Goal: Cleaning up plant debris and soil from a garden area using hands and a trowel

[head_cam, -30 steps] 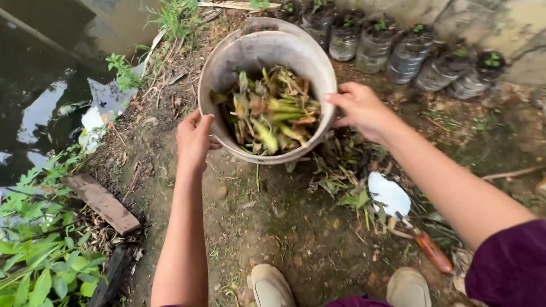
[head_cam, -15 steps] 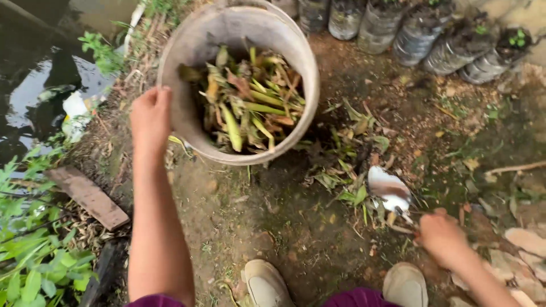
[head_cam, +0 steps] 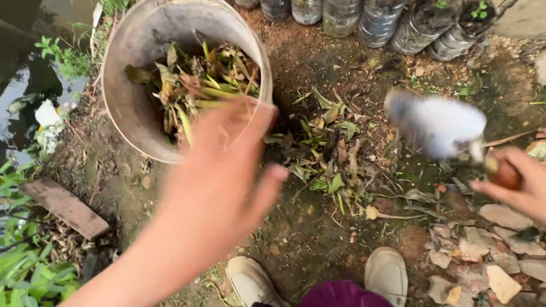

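Note:
A grey bucket (head_cam: 128, 108) full of green and brown plant scraps lies tilted on the dirt at the upper left. My left hand (head_cam: 224, 165) is blurred in front of its lower rim, fingers spread, holding nothing. At the right edge my right hand (head_cam: 520, 182) grips the brown handle of a hand trowel (head_cam: 441, 125), whose pale blade is lifted and blurred above the ground. A heap of cut leaves and stalks (head_cam: 330, 153) lies on the soil between the bucket and the trowel.
A row of cut plastic bottles (head_cam: 369, 17) filled with soil lines the top edge. Dark water (head_cam: 25, 68) lies at the upper left, with a wooden plank (head_cam: 65, 207) and green weeds by it. Flat stones (head_cam: 489, 256) sit at the lower right. My shoes (head_cam: 318, 278) show at the bottom.
My left hand has let go of the bucket's rim and swung right in front of it. My right hand has picked the trowel up off the ground and raised it.

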